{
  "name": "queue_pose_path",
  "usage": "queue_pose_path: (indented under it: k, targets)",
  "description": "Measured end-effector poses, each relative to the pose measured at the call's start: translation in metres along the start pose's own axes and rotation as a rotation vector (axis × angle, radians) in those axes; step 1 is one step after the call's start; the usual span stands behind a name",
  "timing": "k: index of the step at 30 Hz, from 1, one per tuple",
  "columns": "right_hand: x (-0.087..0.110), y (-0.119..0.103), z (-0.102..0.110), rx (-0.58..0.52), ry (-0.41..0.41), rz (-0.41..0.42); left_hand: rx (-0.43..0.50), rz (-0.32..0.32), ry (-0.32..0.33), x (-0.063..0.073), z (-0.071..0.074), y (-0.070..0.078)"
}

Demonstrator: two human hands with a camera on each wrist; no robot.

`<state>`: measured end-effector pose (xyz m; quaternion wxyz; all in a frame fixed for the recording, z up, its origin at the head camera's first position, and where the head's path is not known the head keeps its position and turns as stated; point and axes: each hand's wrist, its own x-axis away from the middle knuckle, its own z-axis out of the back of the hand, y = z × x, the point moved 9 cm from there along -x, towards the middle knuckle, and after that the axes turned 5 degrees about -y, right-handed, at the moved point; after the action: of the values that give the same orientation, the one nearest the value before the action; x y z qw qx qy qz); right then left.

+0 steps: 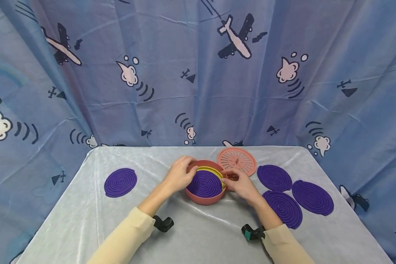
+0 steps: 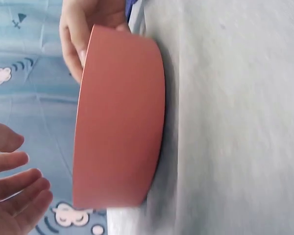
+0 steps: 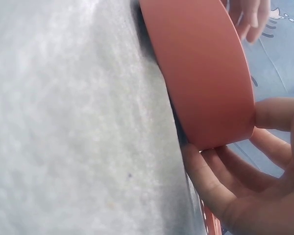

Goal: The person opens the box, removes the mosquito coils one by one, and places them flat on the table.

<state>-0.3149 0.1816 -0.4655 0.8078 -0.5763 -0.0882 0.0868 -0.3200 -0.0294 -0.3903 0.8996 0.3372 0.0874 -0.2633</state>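
A round terracotta-red box (image 1: 204, 200) stands on the table with a yellow ring (image 1: 211, 169) inside it. Within the ring lies a purple spiral mosquito coil (image 1: 204, 184). My left hand (image 1: 180, 174) is over the box's left rim; in the left wrist view its spread fingers (image 2: 19, 186) are apart from the wall. On the opposite side my right hand (image 1: 239, 183) grips the box wall, its thumb (image 3: 277, 113) at the rim and fingers around the outside. The box wall hides the coil in both wrist views.
Behind the box on the right lies a slotted red lid (image 1: 236, 161). One purple coil (image 1: 120, 182) is on the left of the table. Three more, including one coil (image 1: 312, 197) farthest right, lie at the right. A patterned blue curtain (image 1: 198, 73) hangs behind the table.
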Motion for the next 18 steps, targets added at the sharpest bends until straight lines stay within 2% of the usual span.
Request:
queue_pose_path:
  k: [6, 11, 18]
  targets:
    - [-0.001, 0.000, -0.003, -0.014, -0.007, -0.003, 0.001, 0.029, -0.103, -0.008, -0.023, 0.007]
    - [-0.002, 0.002, -0.004, -0.015, -0.009, -0.018, 0.013, 0.082, -0.183, -0.017, -0.041, -0.001]
    - [-0.002, 0.001, -0.001, 0.003, -0.007, -0.005, 0.002, 0.137, -0.266, -0.029, -0.058, -0.009]
